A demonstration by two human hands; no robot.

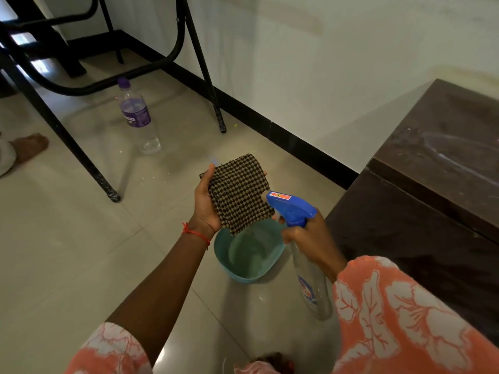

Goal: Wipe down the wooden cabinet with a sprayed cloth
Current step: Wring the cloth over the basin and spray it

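Over a pale tiled floor (81,252), the left hand (206,203) is holding a folded brown checked cloth (239,194) up flat, thumb and fingers pinching its left edge, a red thread bracelet (195,233) sitting on the wrist. Just beside it, the right hand (310,240) is wrapping closed around the neck of a clear spray bottle (310,282), its blue trigger head (290,207) pointing at the cloth and nearly touching its lower right corner. Directly below both hands, a teal plastic bowl (249,272) is standing on the floor. To the right, the dark wooden cabinet (432,163) is sitting against the white wall, its top showing pale smears. Farther back, a clear water bottle (137,117) with a purple cap and label is standing near black metal table legs (205,74). A bare foot (28,148) is showing at the left edge. Writing on both bottle labels is too blurred to read; the trigger head is carrying an orange sticker with an arrow.
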